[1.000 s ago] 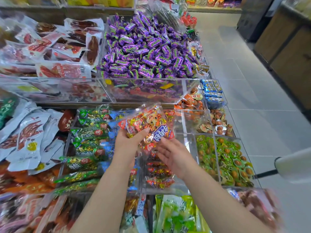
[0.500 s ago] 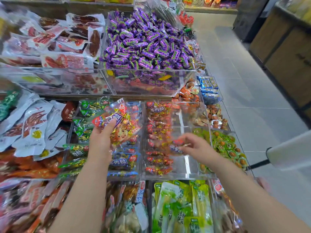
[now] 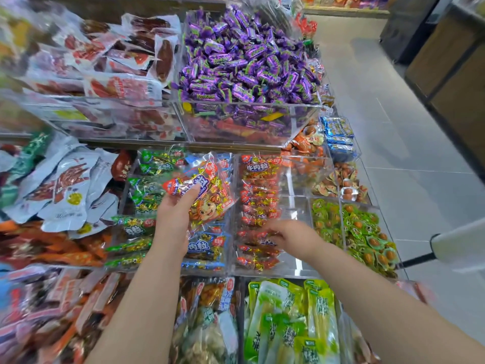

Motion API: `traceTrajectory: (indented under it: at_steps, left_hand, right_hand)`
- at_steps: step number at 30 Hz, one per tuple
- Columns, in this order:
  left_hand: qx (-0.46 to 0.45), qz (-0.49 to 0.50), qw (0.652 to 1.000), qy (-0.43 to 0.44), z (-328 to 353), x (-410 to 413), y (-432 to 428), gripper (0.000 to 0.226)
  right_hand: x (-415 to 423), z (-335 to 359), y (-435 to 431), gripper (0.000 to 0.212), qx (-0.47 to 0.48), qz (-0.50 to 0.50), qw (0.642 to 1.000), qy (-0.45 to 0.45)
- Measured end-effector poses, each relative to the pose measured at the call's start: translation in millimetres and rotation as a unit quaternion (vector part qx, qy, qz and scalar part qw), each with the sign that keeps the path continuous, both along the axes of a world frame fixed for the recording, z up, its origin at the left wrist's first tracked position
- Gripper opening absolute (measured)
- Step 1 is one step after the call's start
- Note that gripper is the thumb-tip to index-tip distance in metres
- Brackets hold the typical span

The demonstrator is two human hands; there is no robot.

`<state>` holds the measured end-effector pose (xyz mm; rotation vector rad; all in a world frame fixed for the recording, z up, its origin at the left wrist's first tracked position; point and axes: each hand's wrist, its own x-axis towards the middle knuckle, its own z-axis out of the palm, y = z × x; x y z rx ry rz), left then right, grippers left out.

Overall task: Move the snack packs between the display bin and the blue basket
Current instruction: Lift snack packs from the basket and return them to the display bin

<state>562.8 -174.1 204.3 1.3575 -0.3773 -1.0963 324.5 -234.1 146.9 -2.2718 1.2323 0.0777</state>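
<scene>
My left hand grips a clear snack pack with red and gold candies and a cartoon face, held above the blue-label packs. My right hand reaches into the clear display bin, fingers curled down onto a red snack pack on the row of red packs. No blue basket shows in the head view.
Purple candies fill a raised clear bin behind. Green packs lie to the left, green-lidded cups to the right, green pouches in front. A white cylinder on a black rod juts in at right over the tiled aisle.
My left hand carried its pack leftwards away from the right hand. My right hand went down into the clear bin onto the red packs.
</scene>
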Motion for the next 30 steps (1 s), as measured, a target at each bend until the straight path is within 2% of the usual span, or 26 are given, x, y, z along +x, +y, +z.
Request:
traceTrajectory:
  at_steps: [6, 12, 14, 17, 20, 26, 28, 30]
  left_hand:
    - [0.007, -0.014, 1.000, -0.008, -5, 0, -2, 0.029]
    - [0.008, -0.026, 1.000, -0.016, -7, -1, -5, 0.024]
    - [0.003, -0.031, 0.999, -0.016, -8, 0, -6, 0.023]
    - [0.000, -0.029, 0.999, -0.019, -10, 2, -8, 0.021]
    - [0.001, -0.026, 1.000, -0.018, -12, 0, -10, 0.019]
    - [0.005, -0.046, 0.999, -0.017, -9, -7, -14, 0.021]
    - [0.006, -0.045, 0.999, -0.011, -9, -6, -15, 0.020]
    - [0.004, -0.043, 0.999, -0.005, -9, -5, -15, 0.018]
  right_hand:
    - [34, -33, -3, 0.033, -0.012, 0.021, 0.999, 0.035]
    - [45, -47, -9, 0.038, 0.076, -0.008, 0.997, 0.025]
    - [37, -39, -10, 0.039, 0.071, 0.002, 0.997, 0.013]
    - [12, -36, -4, 0.034, 0.032, -0.079, 0.996, -0.010]
    - [-4, -41, -1, 0.030, 0.091, -0.149, 0.984, -0.033]
    - [3, -45, -1, 0.028, 0.152, -0.201, 0.964, -0.090]
    - [-4, -42, -4, 0.024, 0.169, -0.262, 0.941, -0.134]
    - [-11, -40, -10, 0.037, 0.160, -0.389, 0.885, -0.199]
